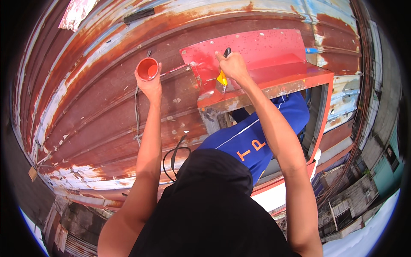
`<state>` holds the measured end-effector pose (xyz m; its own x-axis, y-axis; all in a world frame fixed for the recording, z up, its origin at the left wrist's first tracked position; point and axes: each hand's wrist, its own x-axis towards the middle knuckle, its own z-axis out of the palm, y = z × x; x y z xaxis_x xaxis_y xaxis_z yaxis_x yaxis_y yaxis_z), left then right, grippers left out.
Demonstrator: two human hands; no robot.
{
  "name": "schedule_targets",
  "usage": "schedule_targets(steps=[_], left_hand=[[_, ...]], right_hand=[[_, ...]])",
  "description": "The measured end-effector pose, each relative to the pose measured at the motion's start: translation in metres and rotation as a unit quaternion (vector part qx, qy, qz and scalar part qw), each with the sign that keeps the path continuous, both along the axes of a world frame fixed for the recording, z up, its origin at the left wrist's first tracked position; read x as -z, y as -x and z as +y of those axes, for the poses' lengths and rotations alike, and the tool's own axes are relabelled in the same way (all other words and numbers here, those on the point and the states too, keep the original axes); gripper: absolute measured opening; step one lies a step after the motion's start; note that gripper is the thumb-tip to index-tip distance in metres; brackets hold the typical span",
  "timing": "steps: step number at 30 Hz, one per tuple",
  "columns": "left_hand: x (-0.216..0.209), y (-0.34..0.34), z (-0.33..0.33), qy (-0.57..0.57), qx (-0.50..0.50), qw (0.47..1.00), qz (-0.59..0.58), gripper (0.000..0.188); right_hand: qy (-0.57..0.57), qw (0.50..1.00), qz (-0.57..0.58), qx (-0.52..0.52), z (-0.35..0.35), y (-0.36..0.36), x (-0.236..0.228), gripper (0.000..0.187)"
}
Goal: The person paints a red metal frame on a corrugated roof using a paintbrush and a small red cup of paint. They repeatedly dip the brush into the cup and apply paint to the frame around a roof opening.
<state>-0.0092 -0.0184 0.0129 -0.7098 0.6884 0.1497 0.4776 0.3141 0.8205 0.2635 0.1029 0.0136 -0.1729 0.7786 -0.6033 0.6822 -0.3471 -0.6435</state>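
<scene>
My left hand (150, 88) is wrapped round a red cup (147, 69) with orange-red liquid that looks like paint inside, held out over the rusty roof. In my right hand (233, 66) is a paintbrush (221, 79) with a yellow and black handle, its metal band pointing down. The brush end is at the inner part of a red metal frame (308, 77); whether the bristles touch it I cannot tell. Behind my right hand rises a red panel (269, 47), speckled with drops or spots, that joins the frame. Bare, worn metal shows along the frame's front edge.
Rusty corrugated roofing (102, 111) spreads around and to the left. A dark cable (167, 160) loops beside my body, and a thin cord lies below the cup. My legs in blue shorts (278, 120) are at the frame's opening. Wires and lower buildings (364, 192) lie beyond the right edge.
</scene>
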Motion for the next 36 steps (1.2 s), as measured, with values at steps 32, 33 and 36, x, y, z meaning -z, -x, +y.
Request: schedule_targets(steps=[32,33,36], left_hand=[[-0.003,-0.003,-0.003,0.005,-0.022,1.0,-0.015,0.061],[-0.004,-0.003,-0.003,0.005,-0.018,1.0,-0.021,0.061],[-0.004,-0.005,-0.002,0.007,-0.013,1.0,-0.027,0.061]], right_hand=[[0.115,0.977,0.129,-0.124,0.018,-0.001,-0.117,0.029],[0.132,0.971,0.162,-0.113,0.009,-0.001,-0.112,0.03],[0.14,0.953,0.228,-0.144,-0.023,0.001,-0.085,0.033]])
